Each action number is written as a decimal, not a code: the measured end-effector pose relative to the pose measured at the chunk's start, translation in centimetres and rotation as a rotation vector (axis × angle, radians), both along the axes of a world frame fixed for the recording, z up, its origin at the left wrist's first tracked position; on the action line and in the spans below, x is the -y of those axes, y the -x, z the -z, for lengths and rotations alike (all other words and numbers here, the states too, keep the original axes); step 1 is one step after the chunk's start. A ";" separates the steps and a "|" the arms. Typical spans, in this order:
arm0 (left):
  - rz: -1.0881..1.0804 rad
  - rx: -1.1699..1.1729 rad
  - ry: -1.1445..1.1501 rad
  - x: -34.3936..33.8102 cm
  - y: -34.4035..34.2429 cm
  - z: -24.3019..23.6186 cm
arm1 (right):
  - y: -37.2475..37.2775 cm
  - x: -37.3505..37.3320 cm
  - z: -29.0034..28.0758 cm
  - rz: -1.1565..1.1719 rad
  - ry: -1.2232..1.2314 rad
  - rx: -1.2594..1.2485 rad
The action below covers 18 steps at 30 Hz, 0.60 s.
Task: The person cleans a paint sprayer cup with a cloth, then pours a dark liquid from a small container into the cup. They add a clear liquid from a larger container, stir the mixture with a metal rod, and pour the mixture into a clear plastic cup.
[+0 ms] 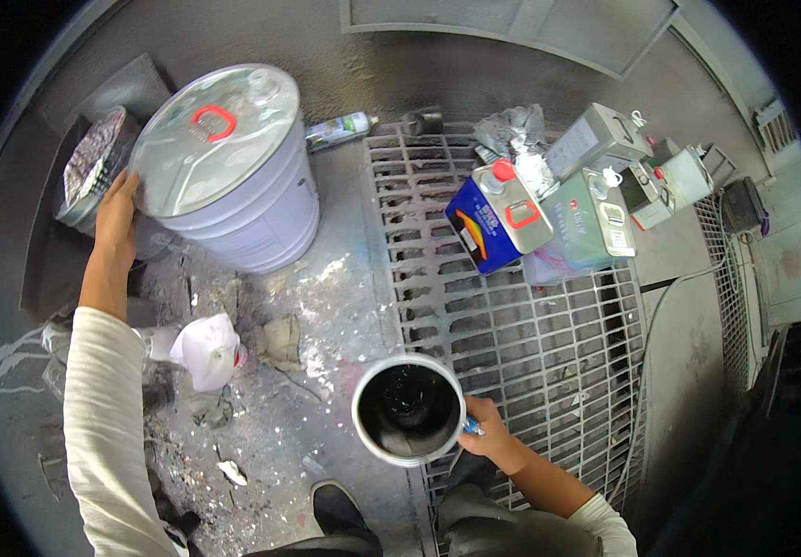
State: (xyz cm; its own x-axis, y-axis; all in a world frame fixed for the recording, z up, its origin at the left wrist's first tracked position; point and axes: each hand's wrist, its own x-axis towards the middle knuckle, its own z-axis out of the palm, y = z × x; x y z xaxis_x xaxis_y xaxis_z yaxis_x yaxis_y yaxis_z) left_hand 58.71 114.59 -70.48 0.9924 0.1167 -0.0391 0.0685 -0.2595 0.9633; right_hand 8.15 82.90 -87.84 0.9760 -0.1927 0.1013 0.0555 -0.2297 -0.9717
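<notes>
My left hand (115, 213) reaches to the left edge of a large pale pail (243, 213) with a red-handled lid, its fingers curled at the rim beside a smaller open container (94, 158) with crumpled material on top. Whether it also touches that container is unclear. Low in the middle, my right hand (486, 432) grips a white-rimmed cup (409, 408) with a dark, glossy inside, seen from above. A small blue item (473, 426), too small to name, shows at those fingers. A crumpled white item (204, 353) lies below the pail.
A floor grate (521, 334) holds a blue can (475, 223), a translucent jug (572, 232), metal cans (595, 139) and crumpled wrapping. A spray can (335, 130) lies by the wall. A hose (660, 316) runs along the right. Debris (232, 472) litters the paint-spotted floor near my feet.
</notes>
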 end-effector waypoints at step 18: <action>0.114 -0.769 -0.006 -22.5 58.7 11.3 | -4.0 -2.2 7.0 -0.368 0.174 -0.232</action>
